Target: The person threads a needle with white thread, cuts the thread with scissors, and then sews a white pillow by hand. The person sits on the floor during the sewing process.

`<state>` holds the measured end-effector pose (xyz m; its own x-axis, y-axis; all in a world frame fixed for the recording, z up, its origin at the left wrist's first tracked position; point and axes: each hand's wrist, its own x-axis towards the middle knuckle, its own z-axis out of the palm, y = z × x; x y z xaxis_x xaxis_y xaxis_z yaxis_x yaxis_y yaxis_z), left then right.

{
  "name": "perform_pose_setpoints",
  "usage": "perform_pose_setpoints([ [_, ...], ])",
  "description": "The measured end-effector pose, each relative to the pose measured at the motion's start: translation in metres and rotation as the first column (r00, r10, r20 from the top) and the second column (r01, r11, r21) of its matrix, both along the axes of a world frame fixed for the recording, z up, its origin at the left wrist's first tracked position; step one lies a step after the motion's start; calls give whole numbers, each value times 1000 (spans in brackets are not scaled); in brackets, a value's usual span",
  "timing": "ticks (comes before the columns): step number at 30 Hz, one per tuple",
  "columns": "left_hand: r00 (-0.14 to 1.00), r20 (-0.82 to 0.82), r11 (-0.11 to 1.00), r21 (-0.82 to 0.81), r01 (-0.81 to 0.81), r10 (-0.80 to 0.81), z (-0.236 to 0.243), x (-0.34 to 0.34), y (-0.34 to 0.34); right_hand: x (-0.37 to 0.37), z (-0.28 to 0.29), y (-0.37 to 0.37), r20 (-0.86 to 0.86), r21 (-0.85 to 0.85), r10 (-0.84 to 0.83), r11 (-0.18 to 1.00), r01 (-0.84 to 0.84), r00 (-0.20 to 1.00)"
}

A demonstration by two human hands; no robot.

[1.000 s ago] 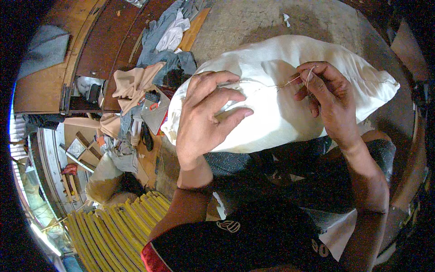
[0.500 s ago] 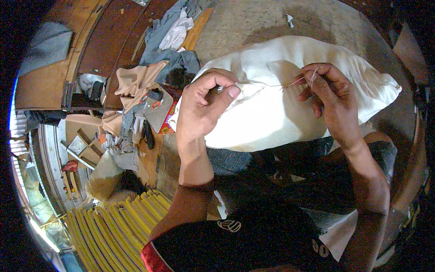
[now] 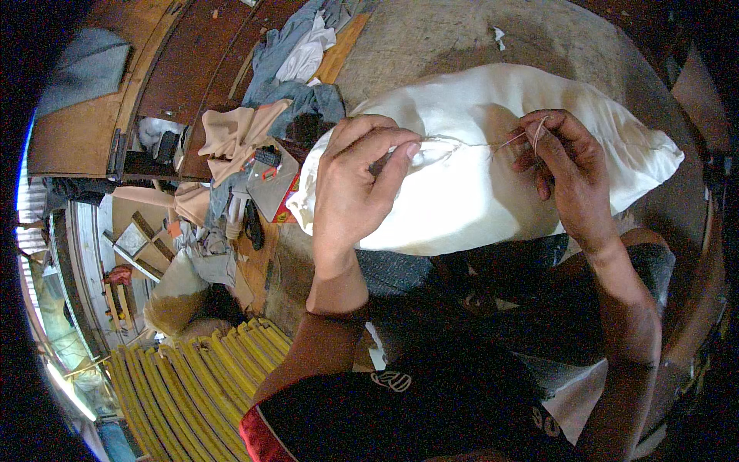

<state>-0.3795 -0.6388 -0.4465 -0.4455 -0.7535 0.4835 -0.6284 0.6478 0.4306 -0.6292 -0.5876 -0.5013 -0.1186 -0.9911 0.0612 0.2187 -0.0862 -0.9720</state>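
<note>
Here's the cushion point(image 3: 462, 212), white and plump, lying lengthwise in front of the person, its near edge up against the dark-clothed legs, and all the action is along its upper side. The left hand point(image 3: 348, 192) is up at the left end, thumb and fingertips brought together, its grip apparently clamped on the cushion's cloth at the edge of a pucker. Over on the right, the right hand point(image 3: 573, 165) has thumb and forefinger pressed together on the thread point(image 3: 508, 141), with a loop of it showing at the fingertips; whether a needle sits in there, I can't tell, it's too fine. The thread runs leftward and down to the seam point(image 3: 476, 145), meeting the cloth between the two hands. So how far along? My reading: well on, but not finished. The cushion looks filled, and towards its right tip the edges seem drawn together, so that stretch I'd call done. Beside the left fingertips there's a loose fold that looks gathered rather than flat, and that bit, I'd judge, is what's left to close. The thread is attached to the work and not cut off, and no finishing knot can be made out. How many stitches remain is too small to count.
</note>
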Motion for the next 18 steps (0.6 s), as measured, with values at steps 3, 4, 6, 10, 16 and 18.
perform_pose_setpoints([
  [3,998,-63,997,-76,6,-11,1,-6,2,1,-2,0,28,15,-13,1000,13,1000],
  [4,996,-86,994,-110,8,-18,3,-9,3,1,-2,0,30,20,-17,1000,16,999],
  [6,997,-73,994,-108,20,-28,4,-11,7,3,2,1,16,32,-17,999,17,1000],
  [10,994,-46,985,-150,91,-98,4,-9,6,2,13,4,77,96,-1,995,-6,997],
  [16,967,-39,967,-48,252,-254,7,-8,4,1,9,2,52,68,10,998,-13,999],
  [18,972,-7,972,25,234,-234,10,-6,6,1,8,2,71,78,18,997,-24,997],
])
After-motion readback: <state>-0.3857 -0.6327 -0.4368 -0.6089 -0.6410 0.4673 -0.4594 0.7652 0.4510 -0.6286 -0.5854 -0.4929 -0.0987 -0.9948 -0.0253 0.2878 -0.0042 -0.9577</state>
